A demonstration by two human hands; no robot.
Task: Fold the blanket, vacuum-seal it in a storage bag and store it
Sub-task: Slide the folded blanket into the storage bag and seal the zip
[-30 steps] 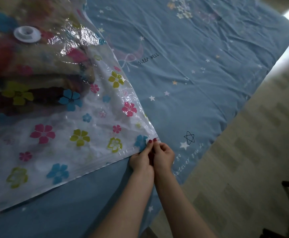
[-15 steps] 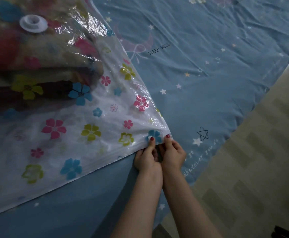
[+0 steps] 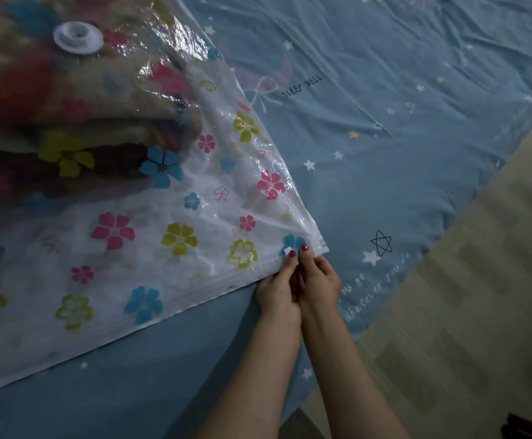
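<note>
A clear storage bag (image 3: 150, 248) printed with coloured flowers lies on the blue bed sheet (image 3: 401, 137). The folded blanket (image 3: 52, 106), brown with red patches, sits inside it at the upper left, under a white round valve (image 3: 78, 38). My left hand (image 3: 277, 288) and my right hand (image 3: 318, 280) are side by side at the bag's near right corner, thumbs pinching the zip strip (image 3: 226, 280). A small white slider clip (image 3: 289, 250) shows at my left thumb.
The bed's edge runs diagonally at the right, with pale wood-pattern floor (image 3: 464, 312) beyond it. A dark object (image 3: 530, 427) pokes in at the bottom right corner. The sheet carries stars and printed words.
The view has shifted a little, so the bag and hands sit further right in frame. Both hands stay pinched at the same bag corner, thumbs pressed closer together.
</note>
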